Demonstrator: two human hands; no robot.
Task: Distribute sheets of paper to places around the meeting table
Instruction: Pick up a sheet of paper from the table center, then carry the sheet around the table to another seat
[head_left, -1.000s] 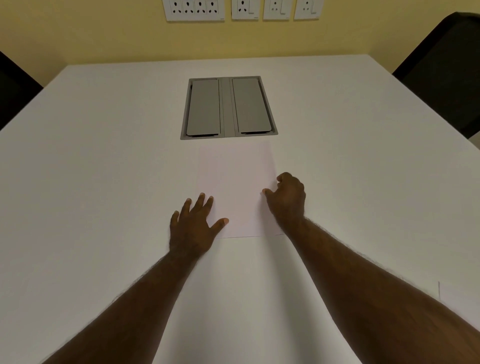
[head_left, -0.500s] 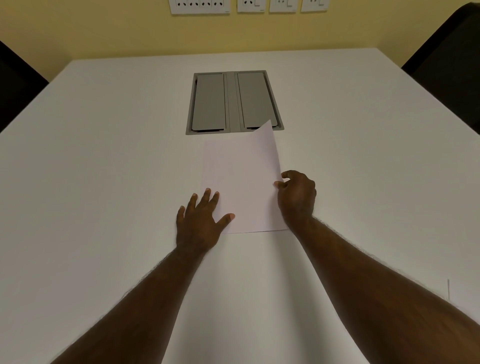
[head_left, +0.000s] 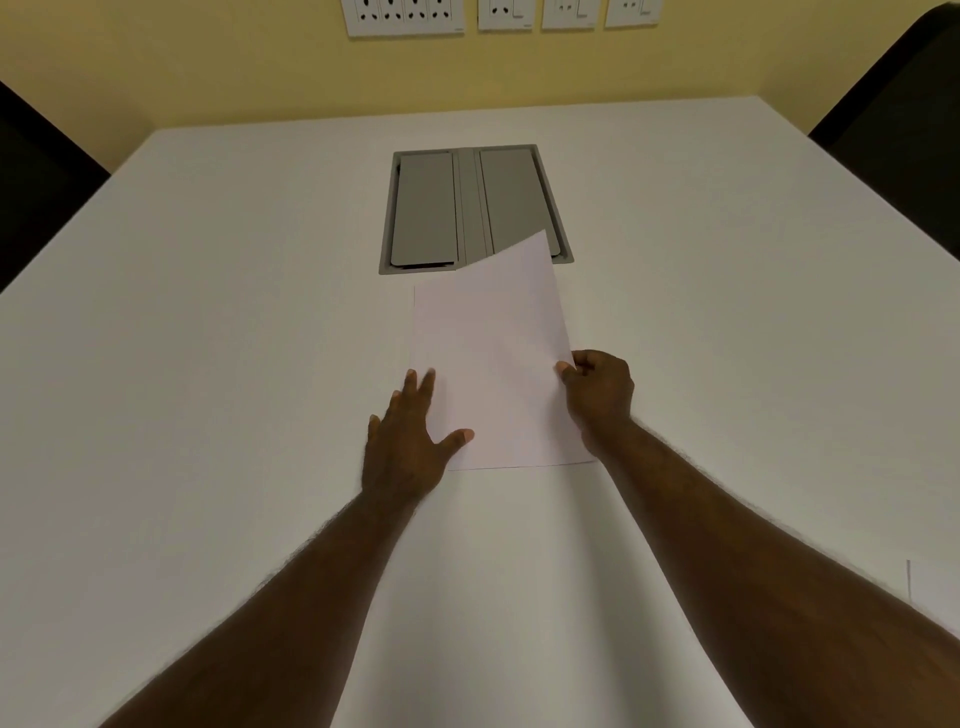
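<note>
**Op:** Logging from the remote desk. One sheet, plain white, blank on the face I see, no creases. It sits mid-table, just short of the grey hatch.

**Obs:** Flat?

**Op:** Near edge is down on the table. Right side is raised; the far right corner stands up and overlaps the hatch's near right part in my view. Whether it touches the hatch I cannot tell.

**Obs:** Orientation?

**Op:** Long axis runs away from the wearer, toward the yellow wall. Short edges near and far. Slight skew: the far end leans right.

**Obs:** Hands?

**Op:** Left hand lies fingers spread, palm down, at the sheet's near left corner, thumb on the paper, fingers along its left edge. Right hand is curled, thumb and fingers nipping the right edge about midway up, lifting that side.

**Obs:** Anything else in frame?

**Op:** Sockets in a row on the wall. Dark chairs at both far sides. A thin paper edge shows at the right border beyond the right forearm; possibly a second sheet, mostly cut off.
</note>
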